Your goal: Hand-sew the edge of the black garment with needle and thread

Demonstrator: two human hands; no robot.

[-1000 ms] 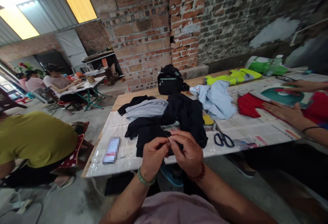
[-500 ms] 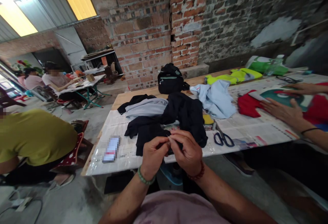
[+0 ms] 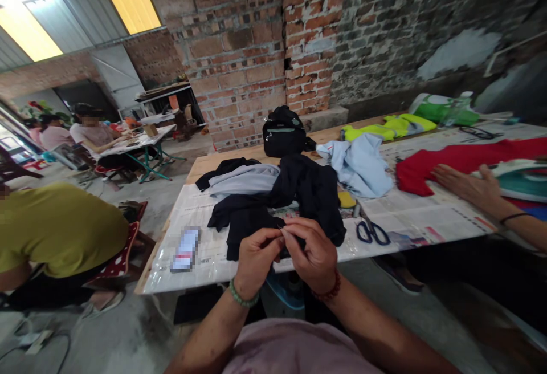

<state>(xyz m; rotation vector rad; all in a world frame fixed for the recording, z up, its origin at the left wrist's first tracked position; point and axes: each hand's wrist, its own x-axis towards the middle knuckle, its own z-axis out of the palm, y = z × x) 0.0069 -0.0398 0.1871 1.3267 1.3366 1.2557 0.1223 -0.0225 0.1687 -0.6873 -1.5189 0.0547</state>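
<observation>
A: Two hands meet at the near edge of the bench, seen from the head camera. The left hand (image 3: 255,261) and the right hand (image 3: 314,254) are both pinched shut, fingertips touching, on a fold of the black garment (image 3: 294,203); whatever fine thing sits between the fingertips is too small to make out.

B: And the garment itself?

A: One dark heap, spread from the near edge toward the middle of the bench (image 3: 205,166), over a sheet of newspaper (image 3: 427,217) under clear plastic. Its print cannot be read.

B: What else is counted on the bench?

A: One grey garment (image 3: 243,180) touching the black one at the left. One black bag (image 3: 282,131) at the far edge. One pale blue garment (image 3: 356,163) just right of centre. One neon yellow garment (image 3: 391,127) toward the far right corner. One pair of scissors (image 3: 371,230) with blue handles near the right hand. One small packet (image 3: 186,249) near the left corner, its label blurred.

B: Other people?

A: One co-worker's hand (image 3: 465,185) lies flat on a red garment (image 3: 453,160) at the right end, beside a green-and-white iron (image 3: 519,177).
</observation>
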